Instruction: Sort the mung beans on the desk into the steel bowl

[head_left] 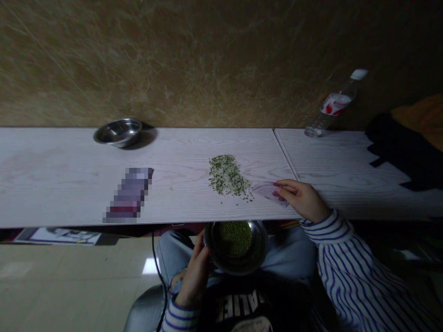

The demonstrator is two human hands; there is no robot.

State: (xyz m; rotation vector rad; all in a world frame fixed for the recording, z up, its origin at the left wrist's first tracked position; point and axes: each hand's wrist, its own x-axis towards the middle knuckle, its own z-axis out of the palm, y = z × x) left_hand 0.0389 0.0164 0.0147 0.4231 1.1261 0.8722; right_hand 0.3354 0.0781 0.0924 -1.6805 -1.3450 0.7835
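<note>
- In the head view, your left hand (197, 272) has its fingers closed on the left side of the held bowl (259, 249), thumb at the rim; the bowl is at your lap, just below the front edge of the surface (187, 212), with its far rim close to that edge.
- Inside that bowl you have a heap of small green grains (235, 237); they lie toward its far side, and its metal wall shows around them.
- Your right hand (306, 200) reaches over the surface from the right; its fingers are pinched nearly shut on a thin, see-through purple piece (268, 190), whose left end comes right beside the mixed pile; you cannot tell here whether that end touches the surface.
- The mixed pile (226, 174), green bits among white ones, is spread on the surface ahead of the held bowl; a few loose bits lie along its near and right edges.
- To your left, a second metal bowl (119, 133) rests near the wall (207, 64); nearer you lies a flat purple item (128, 196), pixelated, so its details are hidden.
- To your right, a clear bottle (334, 106) with a white cap and red-and-white label has its base on the surface by the wall; farther right is a dark and orange bundle (410, 138).
</note>
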